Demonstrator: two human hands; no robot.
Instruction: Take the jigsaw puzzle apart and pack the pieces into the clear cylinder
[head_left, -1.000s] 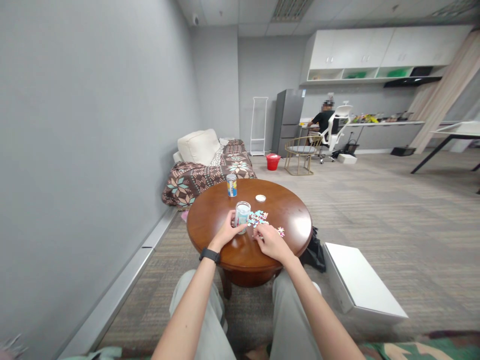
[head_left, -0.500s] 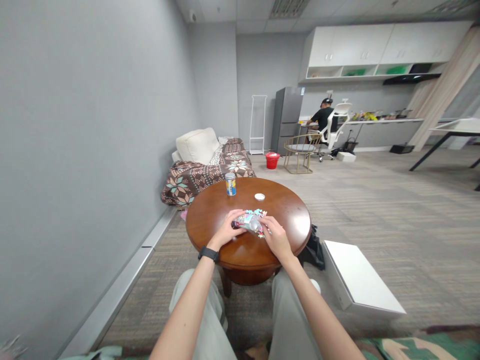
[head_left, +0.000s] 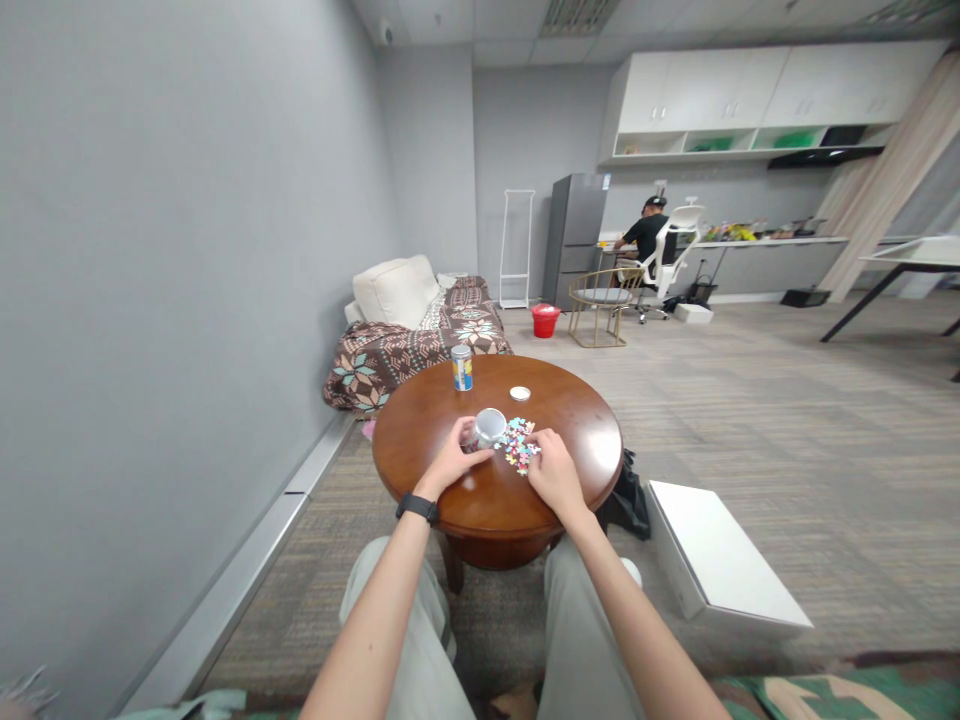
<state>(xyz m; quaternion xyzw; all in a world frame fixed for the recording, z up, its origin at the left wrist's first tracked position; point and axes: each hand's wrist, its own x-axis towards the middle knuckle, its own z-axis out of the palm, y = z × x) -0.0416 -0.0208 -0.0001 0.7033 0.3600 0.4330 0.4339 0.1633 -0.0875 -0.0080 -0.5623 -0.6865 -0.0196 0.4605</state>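
My left hand [head_left: 451, 462] grips a small clear jar [head_left: 489, 427] that lies tipped on its side on the round wooden table [head_left: 577, 420], its mouth toward a pile of coloured puzzle pieces [head_left: 517, 443]. My right hand [head_left: 553, 470] rests at the right edge of that pile, fingers curled over the pieces; whether it holds any is hidden. A black band sits on my left wrist. A white round lid [head_left: 520, 393] lies further back on the table, and a blue and yellow can [head_left: 462, 368] stands near the far edge.
A flat white box [head_left: 720, 570] lies on the carpet to the right of the table, a dark bag [head_left: 622, 495] beside it. A sofa with a patterned blanket [head_left: 405, 345] stands behind. Far off, a person sits at a counter near a red bucket [head_left: 545, 321].
The jar stood upright a second ago; my left hand has tipped it onto its side. The puzzle pieces now lie gathered in a pile between my hands, and my right hand has shifted slightly right.
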